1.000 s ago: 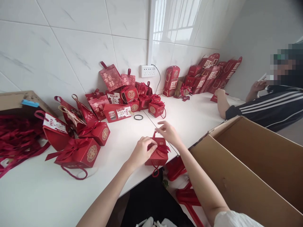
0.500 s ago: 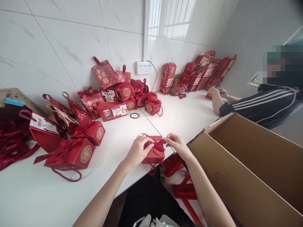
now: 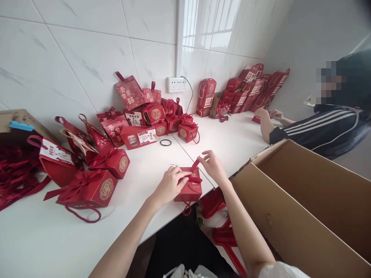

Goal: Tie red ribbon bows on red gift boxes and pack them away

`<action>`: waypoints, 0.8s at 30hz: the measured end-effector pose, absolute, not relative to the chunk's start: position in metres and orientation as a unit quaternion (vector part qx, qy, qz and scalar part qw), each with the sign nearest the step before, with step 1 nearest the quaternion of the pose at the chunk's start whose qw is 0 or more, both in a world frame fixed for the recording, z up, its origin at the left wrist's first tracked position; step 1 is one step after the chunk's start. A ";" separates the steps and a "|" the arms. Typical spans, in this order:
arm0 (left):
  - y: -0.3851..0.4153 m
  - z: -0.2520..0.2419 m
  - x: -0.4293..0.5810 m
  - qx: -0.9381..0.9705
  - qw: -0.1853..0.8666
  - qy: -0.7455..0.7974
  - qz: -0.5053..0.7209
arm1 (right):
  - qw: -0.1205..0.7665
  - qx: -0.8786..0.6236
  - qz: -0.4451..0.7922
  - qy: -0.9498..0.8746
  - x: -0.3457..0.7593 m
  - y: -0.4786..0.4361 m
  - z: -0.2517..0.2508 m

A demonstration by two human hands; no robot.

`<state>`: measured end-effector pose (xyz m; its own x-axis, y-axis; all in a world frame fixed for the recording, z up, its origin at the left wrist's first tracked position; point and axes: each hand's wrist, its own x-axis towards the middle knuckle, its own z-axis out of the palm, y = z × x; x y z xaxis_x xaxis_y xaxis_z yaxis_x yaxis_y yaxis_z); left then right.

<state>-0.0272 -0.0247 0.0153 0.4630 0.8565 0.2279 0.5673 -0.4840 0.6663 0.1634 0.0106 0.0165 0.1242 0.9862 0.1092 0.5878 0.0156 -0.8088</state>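
Now right fingers higher, pinching ribbon — left fingers pinch it atop box.

Red box, closed, at white table edge; red ribbon across top, one end lifted.

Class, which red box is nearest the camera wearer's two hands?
The red box directly below them: the left hand rests at its ribbon, the right hand holds one ribbon end raised. Neither hand touches any other box.
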 end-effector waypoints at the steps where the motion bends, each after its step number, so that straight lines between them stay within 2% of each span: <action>1: -0.025 0.015 -0.027 0.814 0.259 0.439 0.279 | 0.374 -0.662 0.264 -0.594 0.165 0.001 0.016; 6: -0.025 0.014 -0.025 0.810 0.258 0.444 0.284 | 0.294 -0.631 0.373 -0.614 0.162 -0.042 0.015; 14: -0.028 0.011 -0.028 0.776 0.302 0.446 0.328 | 0.359 -0.544 0.509 -0.563 0.155 -0.039 0.001; 21: -0.041 -0.009 -0.038 0.592 0.392 0.495 0.502 | 0.389 -0.520 0.525 -0.550 0.156 -0.042 -0.002; 24: -0.044 -0.008 -0.041 0.566 0.449 0.538 0.434 | 0.391 -0.516 0.527 -0.550 0.156 -0.041 -0.003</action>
